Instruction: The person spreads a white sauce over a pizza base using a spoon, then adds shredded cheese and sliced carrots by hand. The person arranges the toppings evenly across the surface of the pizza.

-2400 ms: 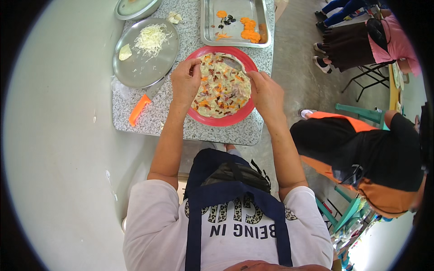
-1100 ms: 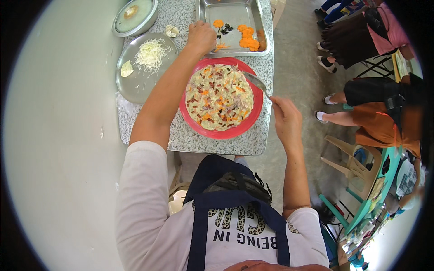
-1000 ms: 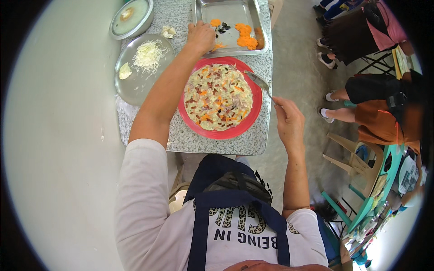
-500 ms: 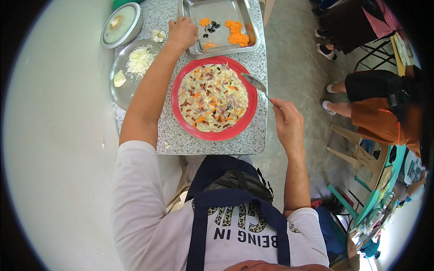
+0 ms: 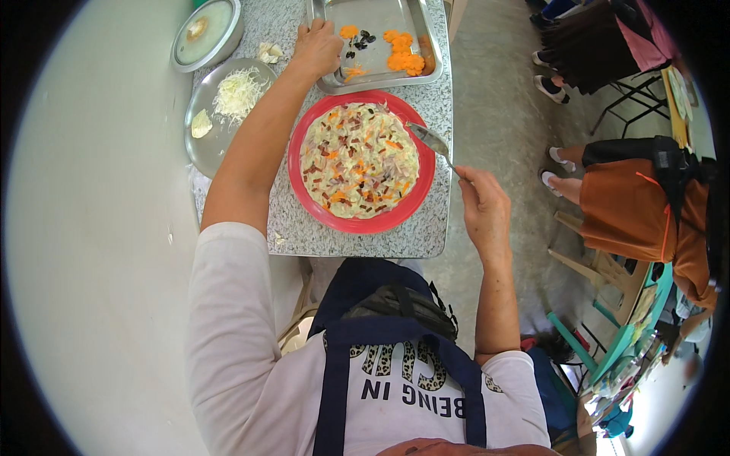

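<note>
A pale speckled counter (image 5: 365, 245) runs away from the person, beside a plain whitish wall (image 5: 99, 190) on the left. Grey concrete floor (image 5: 490, 114) lies to the right, where a person in orange-brown clothing (image 5: 627, 209) stands near a beige chair (image 5: 612, 270). On the counter's far part are a lidded bowl (image 5: 209, 34), a round metal plate (image 5: 204, 152) with shredded cabbage (image 5: 239, 93), and a steel tray (image 5: 384, 82) holding orange carrot slices (image 5: 407, 62) and dark bits (image 5: 360, 42).

The salad (image 5: 357, 163) sits on a red plate (image 5: 426, 186) at the near part of the counter: a creamy, pale, flattened round dotted with orange shreds and reddish-brown pieces. The right hand (image 5: 487, 205) has its grip clamped on the handle of a spoon (image 5: 428, 139), whose bowl reaches over the plate's right rim. The left hand (image 5: 315, 49) is at the tray's left edge; I cannot tell whether its grip is closed there.
</note>
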Demonstrator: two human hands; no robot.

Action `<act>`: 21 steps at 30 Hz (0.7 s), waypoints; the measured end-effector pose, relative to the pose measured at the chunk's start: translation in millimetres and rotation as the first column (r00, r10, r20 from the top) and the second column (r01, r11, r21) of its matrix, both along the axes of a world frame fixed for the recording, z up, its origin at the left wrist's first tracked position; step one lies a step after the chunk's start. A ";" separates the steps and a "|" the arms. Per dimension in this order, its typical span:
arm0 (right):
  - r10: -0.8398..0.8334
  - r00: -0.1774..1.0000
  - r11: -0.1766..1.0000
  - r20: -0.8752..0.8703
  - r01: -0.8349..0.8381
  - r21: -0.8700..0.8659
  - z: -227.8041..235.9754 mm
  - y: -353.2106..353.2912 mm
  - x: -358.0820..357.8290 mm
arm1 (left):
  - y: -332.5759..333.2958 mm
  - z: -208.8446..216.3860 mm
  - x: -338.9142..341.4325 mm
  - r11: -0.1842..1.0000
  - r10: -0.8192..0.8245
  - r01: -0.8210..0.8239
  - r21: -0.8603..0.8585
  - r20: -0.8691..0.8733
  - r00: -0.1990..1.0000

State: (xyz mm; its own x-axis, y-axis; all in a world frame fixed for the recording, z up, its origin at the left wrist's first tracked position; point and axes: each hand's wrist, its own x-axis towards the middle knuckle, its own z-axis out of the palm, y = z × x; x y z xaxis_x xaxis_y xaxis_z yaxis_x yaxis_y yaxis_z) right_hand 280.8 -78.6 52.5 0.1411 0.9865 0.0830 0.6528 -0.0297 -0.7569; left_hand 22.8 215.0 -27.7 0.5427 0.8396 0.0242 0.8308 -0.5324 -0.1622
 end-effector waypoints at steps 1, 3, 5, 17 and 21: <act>0.005 1.000 1.000 0.009 -0.005 -0.004 -0.4 0.1 -0.2 | 1.2 -1.0 1.3 1.000 -0.004 0.004 0.002 -0.017 1.000; 0.015 1.000 1.000 0.026 -0.015 -0.010 -1.8 -0.3 -0.4 | 2.1 -3.1 2.4 1.000 -0.010 0.011 0.003 -0.041 0.999; 0.014 1.000 1.000 0.005 -0.014 -0.021 -3.1 -0.7 -2.5 | 1.4 -4.9 0.7 1.000 -0.015 0.016 0.002 -0.054 0.998; 0.021 1.000 0.999 -0.009 -0.022 -0.045 -1.0 1.4 -7.5 | -115.0 56.6 -47.6 0.995 0.006 0.039 -0.087 0.470 0.883; 0.050 0.999 0.997 -0.018 -0.051 -0.055 2.3 4.9 -11.6 | -156.8 32.5 -69.2 0.984 0.093 0.000 -0.180 0.506 0.858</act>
State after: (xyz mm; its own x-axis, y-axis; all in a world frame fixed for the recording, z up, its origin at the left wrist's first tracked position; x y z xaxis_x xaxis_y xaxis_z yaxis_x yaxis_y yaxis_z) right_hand 269.3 -73.7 54.7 0.0922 0.9954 0.0257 0.6416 -0.0396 -0.7660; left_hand -46.3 58.2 4.8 0.4527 0.8800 0.1440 0.7961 -0.4716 0.3792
